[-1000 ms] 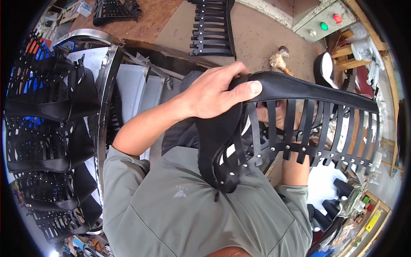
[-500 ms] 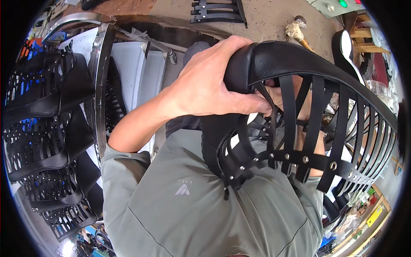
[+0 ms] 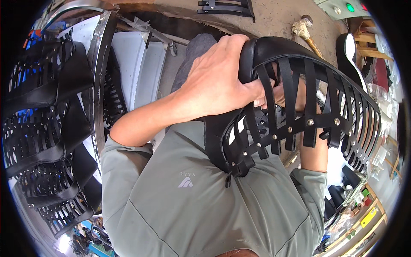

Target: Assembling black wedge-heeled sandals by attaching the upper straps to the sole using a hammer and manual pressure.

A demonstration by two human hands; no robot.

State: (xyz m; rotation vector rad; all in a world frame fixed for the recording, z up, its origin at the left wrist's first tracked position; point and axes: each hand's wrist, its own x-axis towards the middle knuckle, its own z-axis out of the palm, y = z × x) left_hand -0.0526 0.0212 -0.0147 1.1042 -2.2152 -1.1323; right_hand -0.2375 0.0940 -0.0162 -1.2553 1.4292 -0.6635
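Racked boots: several black strappy boots (image 3: pixel 77 73) hang one above another at the far left, their straps dotted with pale studs.
Rack: a worn metal frame (image 3: pixel 102 55) stands just beside them, curved along its top.
Panels: pale flat panels (image 3: pixel 128 64) lean behind the left forearm.
Shirt: grey-green, short-sleeved shirt (image 3: pixel 192 205), with the held boot in front of its chest.
Left hand: the left hand (image 3: pixel 218 79) grasps the boot's rounded, padded end, fingers over the far side and thumb tucked under near the straps.
Bench piece: a studded strap section (image 3: pixel 227 7) lies on the brown bench (image 3: pixel 269 21).
Right hand: the right hand (image 3: pixel 279 93) is behind the straps, close to the left thumb; partly hidden, so I cannot tell its grip.
Held boot: the black studded cage boot (image 3: pixel 311 88) is raised between chest and bench, its strapped shaft reaching rightward.
Hammer: a hammer (image 3: pixel 314 48) with a wrapped head rests on the bench.
Loose shoe: a black shoe (image 3: pixel 342 47) showing a white surface stands farther right.
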